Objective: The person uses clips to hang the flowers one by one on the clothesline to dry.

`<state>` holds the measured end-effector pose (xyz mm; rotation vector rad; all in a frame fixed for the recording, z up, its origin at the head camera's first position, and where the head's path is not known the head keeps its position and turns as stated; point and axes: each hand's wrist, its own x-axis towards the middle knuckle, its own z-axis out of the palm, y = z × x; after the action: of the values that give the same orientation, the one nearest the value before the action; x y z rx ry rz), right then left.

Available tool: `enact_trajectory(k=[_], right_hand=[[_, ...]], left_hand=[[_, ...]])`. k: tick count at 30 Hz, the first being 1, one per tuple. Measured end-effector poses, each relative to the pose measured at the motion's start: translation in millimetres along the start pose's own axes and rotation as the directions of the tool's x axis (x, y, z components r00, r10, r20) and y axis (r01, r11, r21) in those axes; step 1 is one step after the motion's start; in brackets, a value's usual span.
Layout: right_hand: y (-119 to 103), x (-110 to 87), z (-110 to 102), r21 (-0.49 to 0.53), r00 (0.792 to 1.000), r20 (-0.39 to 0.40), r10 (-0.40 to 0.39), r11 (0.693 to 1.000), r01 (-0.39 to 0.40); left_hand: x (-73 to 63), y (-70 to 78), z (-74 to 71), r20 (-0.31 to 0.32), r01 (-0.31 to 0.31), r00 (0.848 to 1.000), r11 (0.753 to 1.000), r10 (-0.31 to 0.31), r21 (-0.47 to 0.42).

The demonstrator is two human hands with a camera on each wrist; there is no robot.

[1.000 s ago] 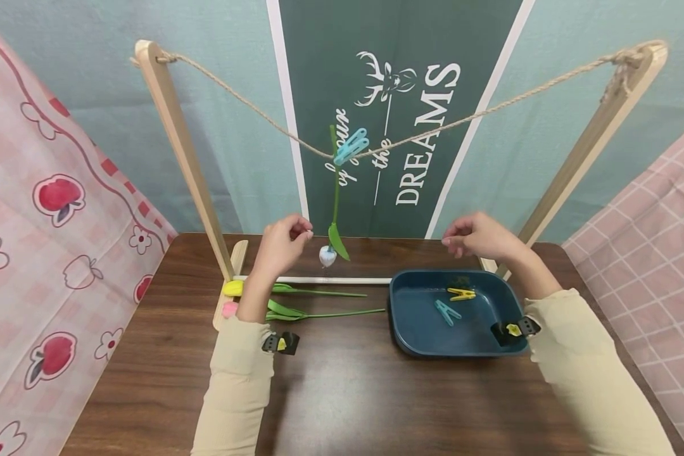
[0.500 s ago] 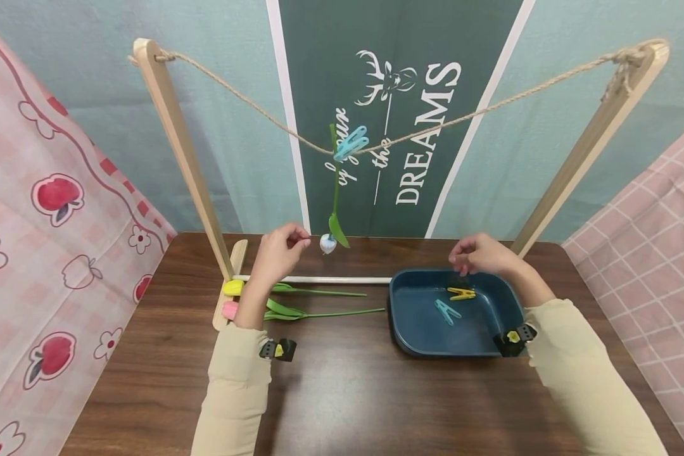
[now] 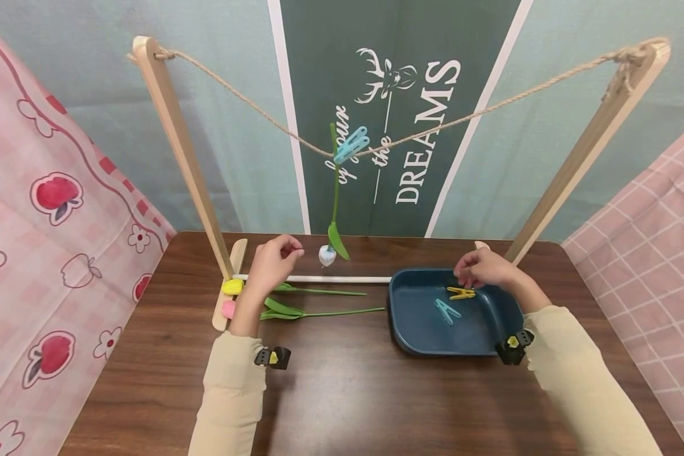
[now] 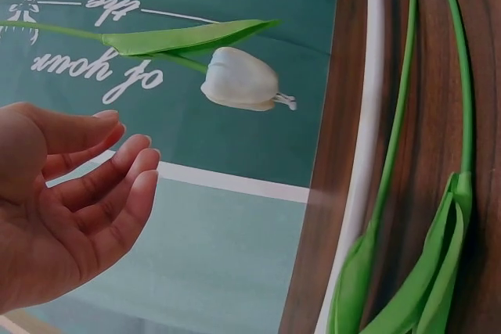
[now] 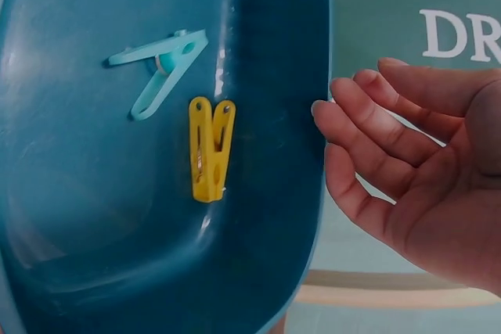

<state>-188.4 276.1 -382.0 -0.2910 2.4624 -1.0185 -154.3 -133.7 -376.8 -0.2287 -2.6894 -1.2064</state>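
Observation:
A white artificial tulip [image 3: 327, 255] hangs upside down, its green stem clipped to the sagging rope by a light blue clothespin [image 3: 351, 145]. My left hand [image 3: 275, 261] is just left of the bloom, fingers loosely curved and holding nothing; in the left wrist view the tulip [image 4: 241, 80] is apart from the fingertips. Over the far right part of the dark blue basin [image 3: 396, 316] hovers my right hand [image 3: 484, 269], relaxed and without anything in it. Inside the basin lie a yellow clothespin [image 5: 209, 150], near the right fingers, and a blue clothespin [image 5: 163, 70].
Two wooden posts [image 3: 185, 164] carry the rope [image 3: 251, 114] across the table, joined low down by a white rod [image 3: 342, 279]. A yellow tulip [image 3: 233, 287] and a pink tulip [image 3: 228, 309] lie on the table at left, partly behind the left forearm.
My right hand has come down from beside the right post to over the basin. The left hand has drawn slightly back and left from the hanging tulip, which bobs a little.

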Motion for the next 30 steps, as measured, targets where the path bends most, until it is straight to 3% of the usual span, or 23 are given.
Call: enact_trajectory(k=[16, 30], right_hand=[[17.7, 4.4, 3.5, 0.022, 0.983, 0.178, 0.039, 0.999, -0.043], [32.7, 8.2, 13.9, 0.015, 0.949, 0.293, 0.118, 0.992, -0.128]], left_hand=[[-6.6, -12.0, 0.8, 0.013, 0.011, 1.0, 1.0, -0.012, 0.013], [-13.7, -23.9, 1.9, 0.052, 0.043, 0.998, 0.999, -0.045, 0.029]])
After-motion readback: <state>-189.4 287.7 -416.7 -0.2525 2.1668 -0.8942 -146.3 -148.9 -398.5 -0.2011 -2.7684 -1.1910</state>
